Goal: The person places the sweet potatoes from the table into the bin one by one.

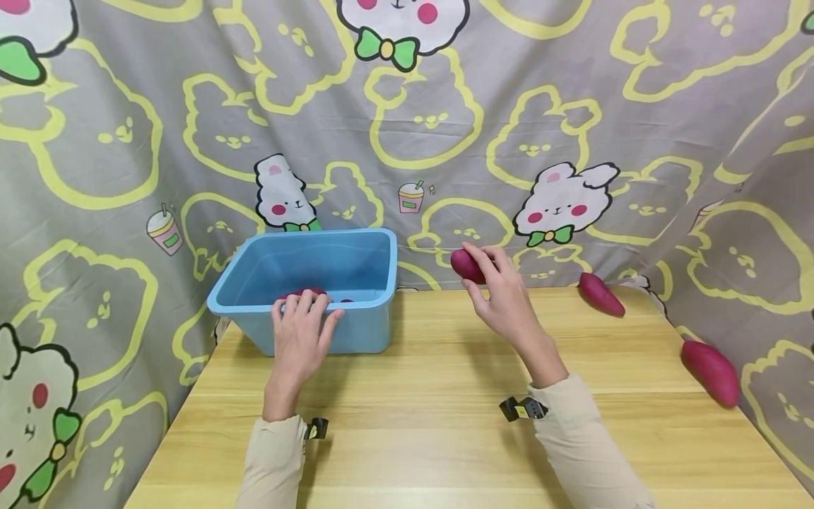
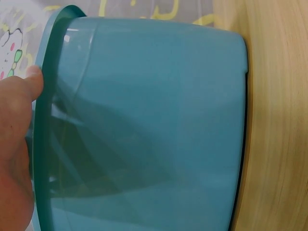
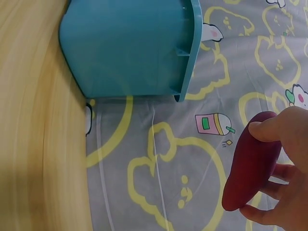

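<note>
My right hand (image 1: 506, 300) holds a purple sweet potato (image 1: 467, 266) in the air to the right of the blue plastic bin (image 1: 356, 329). In the right wrist view, thumb and fingers grip the same sweet potato (image 3: 252, 161) from its sides. The left hand (image 1: 301, 329) grips the bin's near rim, its fingers bent over the edge. From the left wrist, the thumb (image 2: 34, 82) shows against the rim. Inside the bin lie purplish-red pieces (image 1: 346, 301), mostly hidden by the near wall and the left hand.
Two more sweet potatoes lie on the wooden table (image 1: 413, 424): one near the back right (image 1: 600, 295), another by the right edge (image 1: 711, 373). A grey cartoon-print curtain (image 1: 439, 92) hangs behind the table and along its sides.
</note>
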Motion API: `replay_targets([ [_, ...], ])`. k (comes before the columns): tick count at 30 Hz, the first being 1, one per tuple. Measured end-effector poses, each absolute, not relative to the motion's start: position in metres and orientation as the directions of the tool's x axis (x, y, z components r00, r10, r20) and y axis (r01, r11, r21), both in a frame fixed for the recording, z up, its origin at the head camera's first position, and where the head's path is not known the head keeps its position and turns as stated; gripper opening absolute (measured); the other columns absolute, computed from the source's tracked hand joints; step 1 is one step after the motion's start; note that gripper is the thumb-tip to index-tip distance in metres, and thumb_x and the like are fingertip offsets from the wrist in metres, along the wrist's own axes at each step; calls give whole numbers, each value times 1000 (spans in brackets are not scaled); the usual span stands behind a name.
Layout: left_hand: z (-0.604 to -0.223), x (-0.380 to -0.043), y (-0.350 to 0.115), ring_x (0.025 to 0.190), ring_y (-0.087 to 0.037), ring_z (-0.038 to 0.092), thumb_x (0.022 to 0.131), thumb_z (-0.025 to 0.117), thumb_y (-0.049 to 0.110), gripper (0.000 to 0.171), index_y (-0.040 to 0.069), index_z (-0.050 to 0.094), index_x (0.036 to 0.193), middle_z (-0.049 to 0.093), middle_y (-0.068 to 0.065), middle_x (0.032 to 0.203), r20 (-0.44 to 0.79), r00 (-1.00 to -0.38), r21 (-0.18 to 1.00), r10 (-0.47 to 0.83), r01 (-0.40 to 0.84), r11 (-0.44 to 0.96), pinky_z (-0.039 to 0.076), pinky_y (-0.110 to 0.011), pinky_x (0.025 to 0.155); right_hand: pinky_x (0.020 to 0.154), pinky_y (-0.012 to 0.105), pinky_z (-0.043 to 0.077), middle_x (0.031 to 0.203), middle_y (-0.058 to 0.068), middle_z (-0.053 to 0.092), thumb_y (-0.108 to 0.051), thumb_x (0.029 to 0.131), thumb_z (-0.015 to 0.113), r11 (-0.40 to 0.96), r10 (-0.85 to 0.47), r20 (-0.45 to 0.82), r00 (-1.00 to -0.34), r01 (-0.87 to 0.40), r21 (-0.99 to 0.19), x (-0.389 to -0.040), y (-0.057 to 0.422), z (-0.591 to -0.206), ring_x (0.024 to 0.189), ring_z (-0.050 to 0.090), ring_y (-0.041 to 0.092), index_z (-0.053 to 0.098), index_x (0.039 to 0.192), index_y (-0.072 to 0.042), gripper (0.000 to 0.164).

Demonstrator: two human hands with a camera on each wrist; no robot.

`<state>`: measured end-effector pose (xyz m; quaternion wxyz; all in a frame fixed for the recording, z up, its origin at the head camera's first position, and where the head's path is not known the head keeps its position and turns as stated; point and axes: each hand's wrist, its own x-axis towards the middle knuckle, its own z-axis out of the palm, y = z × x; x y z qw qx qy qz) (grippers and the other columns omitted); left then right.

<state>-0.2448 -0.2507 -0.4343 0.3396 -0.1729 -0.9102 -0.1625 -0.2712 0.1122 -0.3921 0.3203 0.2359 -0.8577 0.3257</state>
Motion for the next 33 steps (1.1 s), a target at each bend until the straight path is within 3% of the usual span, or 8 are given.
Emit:
replay_targets([
  [33, -435, -246, -252, 104, -39, 48, 103, 60, 40, 33, 9, 66, 110, 59, -13, 105, 667, -716, 173, 207, 418, 892, 23, -64, 105, 87, 55, 48, 138, 10, 56, -14, 93, 76, 658, -234, 715, -659, -649, -383, -275, 72, -384, 124, 54, 31, 53, 148, -15, 59],
])
